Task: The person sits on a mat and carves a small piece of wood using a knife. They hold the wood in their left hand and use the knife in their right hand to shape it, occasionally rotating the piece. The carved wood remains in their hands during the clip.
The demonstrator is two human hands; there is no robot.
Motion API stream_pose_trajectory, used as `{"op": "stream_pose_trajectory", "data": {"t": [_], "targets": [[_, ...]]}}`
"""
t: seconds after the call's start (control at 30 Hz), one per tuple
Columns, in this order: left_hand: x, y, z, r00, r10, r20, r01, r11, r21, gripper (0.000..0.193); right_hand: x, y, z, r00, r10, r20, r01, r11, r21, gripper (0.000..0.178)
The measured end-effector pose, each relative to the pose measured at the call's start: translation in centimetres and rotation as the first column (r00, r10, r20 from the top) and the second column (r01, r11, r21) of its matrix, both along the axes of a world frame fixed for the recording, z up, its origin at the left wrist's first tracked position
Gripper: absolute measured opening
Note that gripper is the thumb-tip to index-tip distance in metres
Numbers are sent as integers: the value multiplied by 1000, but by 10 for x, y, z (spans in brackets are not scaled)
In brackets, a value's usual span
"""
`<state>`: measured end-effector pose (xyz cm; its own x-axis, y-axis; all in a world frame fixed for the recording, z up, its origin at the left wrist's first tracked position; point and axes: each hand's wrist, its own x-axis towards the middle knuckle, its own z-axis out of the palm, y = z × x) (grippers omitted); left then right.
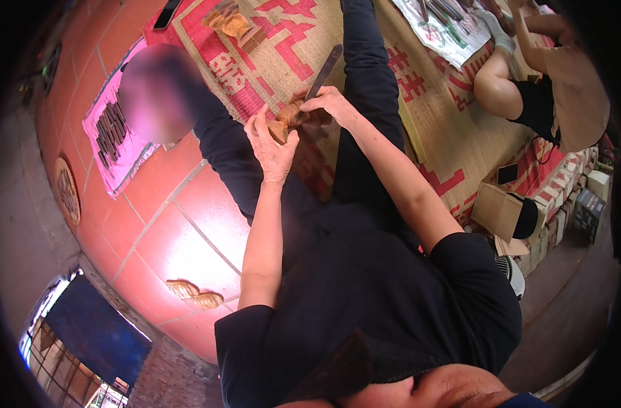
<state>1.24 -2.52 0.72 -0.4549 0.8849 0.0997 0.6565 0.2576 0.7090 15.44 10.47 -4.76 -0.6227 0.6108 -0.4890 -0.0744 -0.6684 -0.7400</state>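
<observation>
Between my legs, above the woven mat, my left hand [273,147] grips a small brown wooden carving [279,130] from its left side, fingers and thumb around its base. My right hand [329,106] is closed on a long, dark, flat tool [324,70] like a file or chisel, whose rounded end points up and away. The tool's lower end meets the carving's right side. My right fingers are close to the carving's upper part, and both hands hide some of it. The carving's fine shape is too small to make out.
Another wooden carving [232,26] stands on the red-and-straw mat [293,58], near a phone [167,13]. Several dark tools [111,132] lie on a pink cloth [130,162] at left. A person [575,88] sits at right by more tools. Sandals [193,294] lie on the tiles.
</observation>
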Motion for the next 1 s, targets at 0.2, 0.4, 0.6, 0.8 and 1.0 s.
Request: {"op": "stream_pose_trajectory", "data": {"t": [0.2, 0.4, 0.6, 0.8, 1.0], "targets": [[-1, 0, 2, 999, 24, 33, -23, 1000, -15, 79, 2, 7, -4, 984, -173, -30, 172, 984, -46, 33], [1, 2, 2, 999, 18, 38, -18, 1000, -20, 78, -2, 0, -8, 997, -79, 22, 79, 997, -23, 38], [-2, 0, 0, 999, 33, 33, -33, 999, -20, 78, 0, 5, 7, 992, -125, -13, 125, 992, 8, 35], [-3, -2, 0, 998, 17, 59, -17, 1000, -5, 78, 5, 11, -19, 968, -230, 101, 228, 973, 34, 35], [-5, -4, 0, 996, 24, 82, -26, 999, 27, 77, -1, 7, -5, 996, -87, -1, 87, 996, 25, 33]]}}
